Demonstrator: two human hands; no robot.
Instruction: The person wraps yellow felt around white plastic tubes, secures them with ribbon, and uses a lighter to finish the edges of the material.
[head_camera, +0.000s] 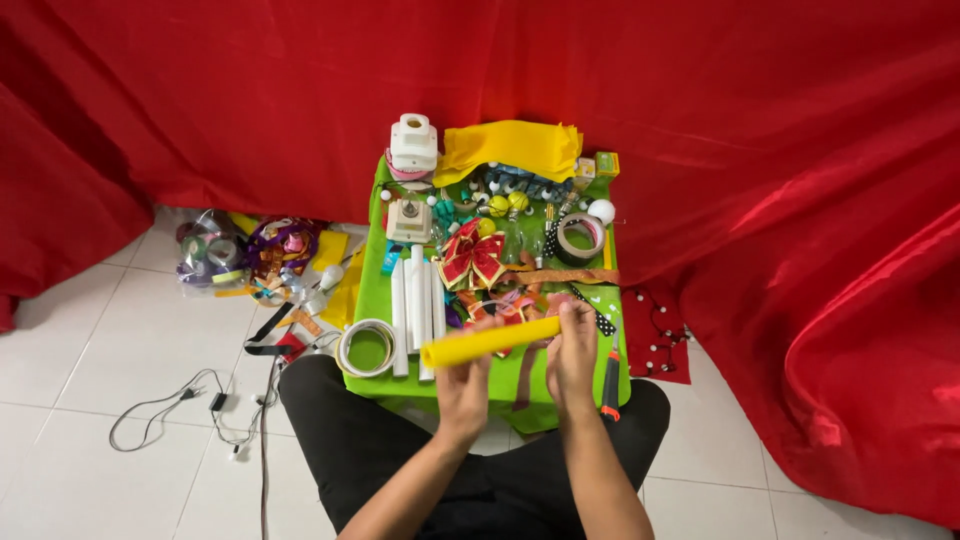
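Both hands roll a yellow paper tube over a crowded green surface.

The left hand (463, 385) wraps the yellow tube (489, 342) near its left end; the right hand (572, 352) pinches its right end, fingers curled around it. Under the tube, on the green surface (520, 380), lie white rolls (415, 305), a tape ring (366, 347), a red bow (473, 255) and an orange-handled tool (610, 385). A small green-yellow box (606, 163) sits at the far right corner beside folded yellow cloth (512, 148).
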